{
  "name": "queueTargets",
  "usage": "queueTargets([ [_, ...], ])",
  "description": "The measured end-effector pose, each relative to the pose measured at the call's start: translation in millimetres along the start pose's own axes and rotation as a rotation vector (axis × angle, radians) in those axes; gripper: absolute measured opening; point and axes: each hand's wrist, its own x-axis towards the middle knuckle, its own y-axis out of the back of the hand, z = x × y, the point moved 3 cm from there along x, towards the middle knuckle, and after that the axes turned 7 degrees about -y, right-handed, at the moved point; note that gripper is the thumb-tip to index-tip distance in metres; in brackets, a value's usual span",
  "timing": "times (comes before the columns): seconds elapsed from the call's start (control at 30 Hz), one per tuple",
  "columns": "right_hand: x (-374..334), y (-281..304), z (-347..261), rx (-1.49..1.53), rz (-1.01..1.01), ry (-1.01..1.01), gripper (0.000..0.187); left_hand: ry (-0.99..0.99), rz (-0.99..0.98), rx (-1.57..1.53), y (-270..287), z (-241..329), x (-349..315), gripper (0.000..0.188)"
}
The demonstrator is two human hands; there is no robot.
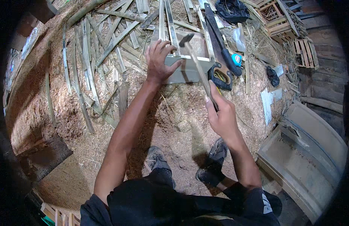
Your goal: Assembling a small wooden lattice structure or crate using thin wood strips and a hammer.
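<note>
Because the left hand (158,67) lies spread, its fingers over the slats (171,28) and its thumb against the board (185,77), a stray swing could bruise that thumb: the head of the hammer (197,64) hangs near it, to the right. The right hand (224,115) has its fingers wrapped round the handle, well below the head, so a loose wrist might send a blow askew. Under the left fingers, the board could skid if their press is light. Just beyond the right fingertips, the saw (228,82) might get knocked.
</note>
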Motion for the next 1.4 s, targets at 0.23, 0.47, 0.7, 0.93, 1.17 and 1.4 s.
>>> queueTargets([
  [0.23, 7, 6, -7, -0.077, -0.113, -0.055, 0.049, 0.051, -0.041, -0.024, 6, 1, 3, 0.054],
  [0.47, 2, -1, -8, -0.036, -0.072, -0.08, 0.049, 0.175, -0.004, -0.411, 25, -39, 35, 0.048],
  [0.7, -2, -11, 5, -0.028, 0.023, -0.062, 0.049, 0.394, -0.575, 0.245, -14, -21, 98, 0.055],
  [0.93, -1, -14, -1, 0.027, -0.032, -0.091, 0.05, 0.383, -0.369, -0.047, -34, -68, 84, 0.056],
  [1.17, 6, 3, -19, 0.049, 0.115, -0.007, 0.051, 0.393, -0.386, -0.009, -38, -57, 86, 0.06],
  [1.4, 5, -3, -18, -0.02, 0.007, 0.034, 0.052, 0.413, -0.449, 0.053, -32, -69, 79, 0.058],
])
